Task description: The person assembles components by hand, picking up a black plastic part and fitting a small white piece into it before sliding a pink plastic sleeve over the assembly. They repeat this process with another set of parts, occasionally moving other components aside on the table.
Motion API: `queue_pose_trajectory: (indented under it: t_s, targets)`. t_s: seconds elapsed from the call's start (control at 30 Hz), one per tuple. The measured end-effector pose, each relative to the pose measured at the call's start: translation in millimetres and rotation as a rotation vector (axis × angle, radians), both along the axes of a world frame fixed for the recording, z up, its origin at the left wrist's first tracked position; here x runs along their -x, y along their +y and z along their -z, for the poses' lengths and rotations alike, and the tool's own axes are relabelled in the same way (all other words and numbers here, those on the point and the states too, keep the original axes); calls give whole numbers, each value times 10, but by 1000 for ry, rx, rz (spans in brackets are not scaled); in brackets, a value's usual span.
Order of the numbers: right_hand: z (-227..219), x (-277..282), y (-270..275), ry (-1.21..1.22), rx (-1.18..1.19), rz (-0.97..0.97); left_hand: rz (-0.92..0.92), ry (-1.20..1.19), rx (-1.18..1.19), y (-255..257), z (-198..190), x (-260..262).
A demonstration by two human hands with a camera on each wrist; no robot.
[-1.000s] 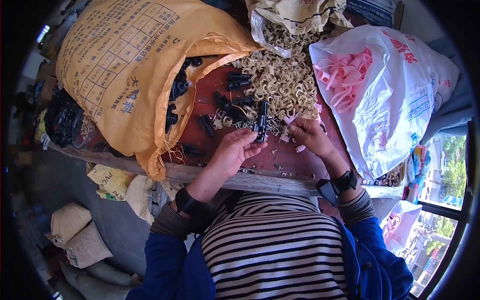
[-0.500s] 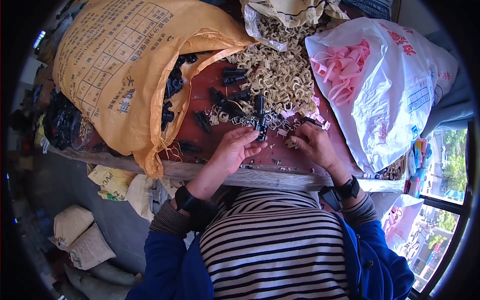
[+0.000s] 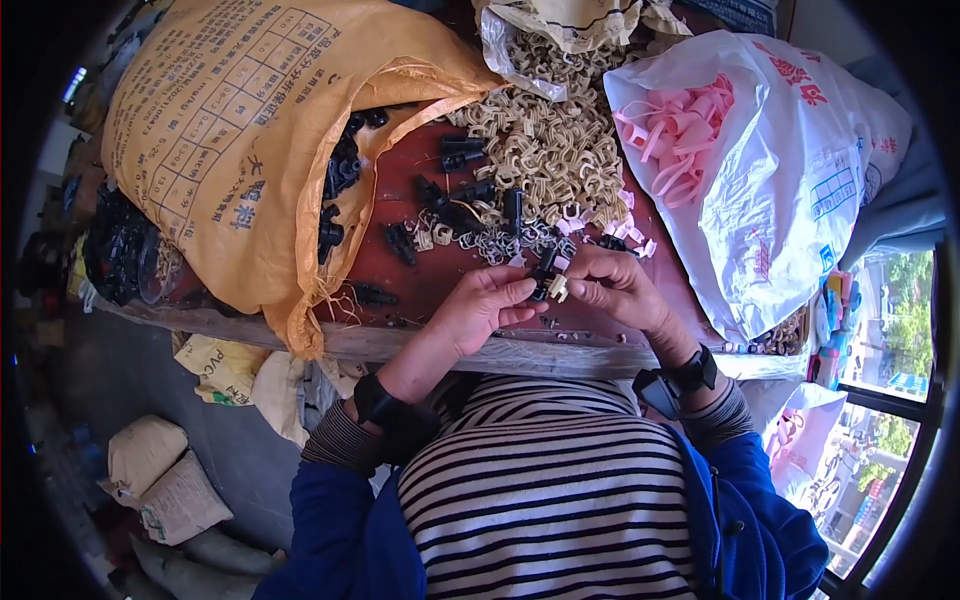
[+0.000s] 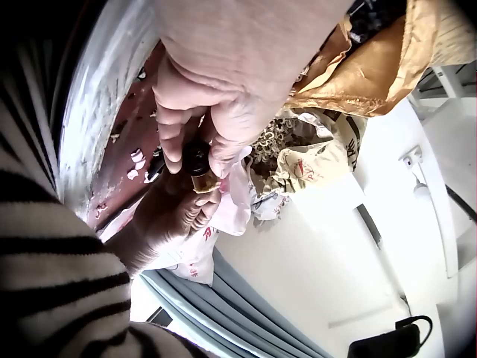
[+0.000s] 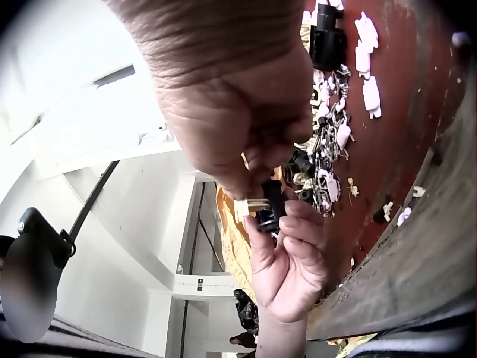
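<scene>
Clip meets fitting, I reckon
Left hand [image 3: 470,312] has the black fitting [image 3: 544,270] pinched near the table's front edge [image 3: 500,355], this side of the clip heap [image 3: 545,150]; cream clip [image 3: 558,289] right up by it, pinched in the right hand [image 3: 625,290]. Looks like the lining-up step. Next move calls for a steady left, clip squared up, then a firm push.

Sunlit window [image 3: 885,420] beside blue-grey curtain [image 4: 246,313]; pale walls [image 4: 298,253]; grey floor [image 3: 250,440].
</scene>
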State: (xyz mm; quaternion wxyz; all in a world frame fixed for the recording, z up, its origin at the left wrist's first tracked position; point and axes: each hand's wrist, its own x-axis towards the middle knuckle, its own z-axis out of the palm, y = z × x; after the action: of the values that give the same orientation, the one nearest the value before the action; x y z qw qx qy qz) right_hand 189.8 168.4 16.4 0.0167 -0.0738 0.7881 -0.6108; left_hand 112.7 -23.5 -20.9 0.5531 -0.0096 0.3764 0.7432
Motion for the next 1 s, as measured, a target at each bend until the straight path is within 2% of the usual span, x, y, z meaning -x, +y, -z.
queue_pose_trajectory:
  t_s: [0.07, 0.2, 0.33, 0.47, 0.73, 1.0]
  targets:
    - [-10, 32, -41, 5, -4, -80, 65, -2, -26, 3, -9, -12]
    - [-23, 83, -44, -90, 41, -100, 69, -47, -37, -15, 33, 6]
    - [-8, 143, 0, -47, 27, -129, 86, -82, -97, -17, 65, 22]
    - [-37, 150, -10, -125, 124, -101, 91, -104, -121, -6, 74, 33]
    - [-93, 166, 12, -168, 147, -105, 92, -139, -157, 11, 102, 28]
    - [-127, 271, 31, -195, 54, -171, 119, -179, -170, -12, 129, 54]
